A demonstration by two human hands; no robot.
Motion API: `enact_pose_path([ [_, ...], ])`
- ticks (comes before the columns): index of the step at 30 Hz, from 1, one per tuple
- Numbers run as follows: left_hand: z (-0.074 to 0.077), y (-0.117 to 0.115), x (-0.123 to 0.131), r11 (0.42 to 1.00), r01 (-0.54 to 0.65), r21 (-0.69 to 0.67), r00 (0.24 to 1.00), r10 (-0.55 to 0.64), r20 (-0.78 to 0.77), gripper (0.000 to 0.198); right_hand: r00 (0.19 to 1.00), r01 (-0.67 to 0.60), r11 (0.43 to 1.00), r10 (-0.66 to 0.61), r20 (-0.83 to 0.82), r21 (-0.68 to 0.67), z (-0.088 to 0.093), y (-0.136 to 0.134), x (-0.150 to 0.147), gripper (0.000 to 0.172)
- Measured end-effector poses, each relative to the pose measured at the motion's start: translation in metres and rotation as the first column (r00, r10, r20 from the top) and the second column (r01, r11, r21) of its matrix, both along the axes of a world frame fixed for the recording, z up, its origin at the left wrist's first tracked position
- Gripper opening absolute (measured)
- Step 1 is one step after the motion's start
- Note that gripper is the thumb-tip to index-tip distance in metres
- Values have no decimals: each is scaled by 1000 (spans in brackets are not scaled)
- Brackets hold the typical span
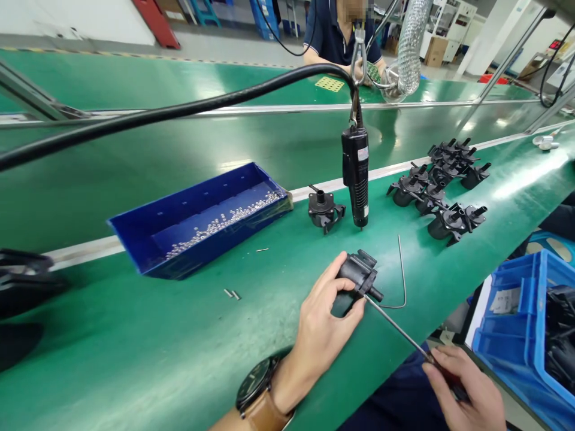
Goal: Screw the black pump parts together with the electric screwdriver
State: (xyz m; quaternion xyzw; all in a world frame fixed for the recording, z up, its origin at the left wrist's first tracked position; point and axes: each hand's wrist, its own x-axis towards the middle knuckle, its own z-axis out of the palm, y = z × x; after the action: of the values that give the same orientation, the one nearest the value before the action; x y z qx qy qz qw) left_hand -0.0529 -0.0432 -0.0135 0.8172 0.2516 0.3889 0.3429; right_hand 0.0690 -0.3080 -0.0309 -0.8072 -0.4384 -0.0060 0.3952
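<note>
My left hand (324,320), with a watch on its wrist, is closed around a small black pump part (359,274) resting on the green belt (179,335). My right hand (467,386) grips the handle of a thin metal rod tool (395,326), whose tip touches the part's nozzle. A bent wire (401,269) lies just right of the part. An electric screwdriver (356,176) hangs from a cable above the belt, beside one more black pump part (324,209).
A blue tray (148,230) of small silver screws sits at left, loose screws (232,293) near it. Several black pump parts (442,182) cluster at right. A blue bin (516,329) stands at the belt's right edge. Another person (341,36) works across the far belt.
</note>
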Motion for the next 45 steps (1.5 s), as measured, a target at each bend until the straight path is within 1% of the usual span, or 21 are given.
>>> enact_pose_path([
  [2, -1, 1, 0, 1000, -3, 10, 1000, 3, 3, 16, 946, 23, 1000, -23, -325, -5, 5, 5, -2, 14],
  [3, -2, 1, 0, 1000, -3, 13, 1000, 3, 3, 15, 861, 24, 1000, -30, -508, -17, 11, 8, -1, 18],
  [6, -3, 3, -1, 1000, 3, 18, 1000, -3, 3, 15, 463, -65, 998, 14, -886, -18, 32, 16, 6, 32],
  [8, -3, 4, -1, 1000, 9, 15, 1000, -9, 1, 15, 202, -135, 990, 69, -977, 42, 45, 18, 14, 33],
  [11, -2, 4, 0, 1000, 17, 17, 1000, -17, -1, 14, -112, -106, 991, 71, -991, 83, 57, 20, 19, 34],
  [13, -1, 4, 0, 1000, 17, 21, 1000, -17, 2, 14, -249, -70, 997, 18, -968, 37, 58, 22, 16, 34],
  [14, -1, 4, 1, 1000, 16, 21, 1000, -16, 2, 14, -277, -70, 997, -3, -961, 17, 56, 23, 13, 33],
  [15, 0, 3, 1, 1000, 15, 18, 1000, -15, 0, 15, -263, -75, 997, -18, -965, 1, 54, 24, 10, 34],
  [16, 1, 3, 1, 1000, 16, 13, 1000, -16, -3, 15, -200, -79, 997, -33, -979, -18, 51, 25, 7, 34],
  [17, 1, 2, 1, 1000, 17, 7, 1000, -17, -6, 16, -90, -80, 996, -47, -995, -39, 48, 25, 5, 35],
  [18, 1, 2, 1, 1000, 19, 2, 1000, -19, -6, 16, 62, -79, 995, -59, -996, -64, 45, 25, 3, 34],
  [20, 1, 2, 1, 1000, 26, -5, 1000, -26, -1, 16, 444, -69, 993, -51, -895, -91, 40, 25, 3, 30],
  [22, 0, 2, 0, 1000, 25, -6, 1000, -25, 5, 15, 776, -110, 992, 43, -629, -69, 37, 23, 5, 19],
  [24, -1, 2, 0, 1000, 19, -6, 1000, -19, 7, 15, 937, -206, 977, 181, -299, -54, 35, 22, 9, 11],
  [26, -3, 2, 0, 1000, 11, -6, 1000, -11, 7, 15, 963, -265, 959, 268, 11, -104, 33, 18, 12, 16],
  [28, -4, 2, 0, 1000, 4, -7, 1000, -4, 6, 16, 919, -246, 958, 278, 280, -146, 30, 14, 13, 29],
  [30, -5, 2, 0, 1000, -9, -5, 1000, 9, 6, 16, 882, -191, 969, 239, 405, -156, 27, 12, 11, 38],
  [33, -6, 2, 1, 1000, -22, 13, 1000, 22, 12, 16, 958, -131, 968, 179, 224, -216, 30, 13, 6, 30],
  [36, -6, 3, 1, 999, -31, 23, 999, 31, 16, 15, 982, -189, 932, 181, -52, -308, 34, 15, 4, 24],
  [39, -6, 3, 1, 999, -37, 24, 999, 36, 5, 15, 990, -138, 953, 131, -44, -270, 29, 12, 8, 19],
  [45, -4, -1, 1, 1000, -22, 17, 1000, 22, -14, 18, 998, -67, 996, 66, -20, -63, -5, 7, 12, 15],
])
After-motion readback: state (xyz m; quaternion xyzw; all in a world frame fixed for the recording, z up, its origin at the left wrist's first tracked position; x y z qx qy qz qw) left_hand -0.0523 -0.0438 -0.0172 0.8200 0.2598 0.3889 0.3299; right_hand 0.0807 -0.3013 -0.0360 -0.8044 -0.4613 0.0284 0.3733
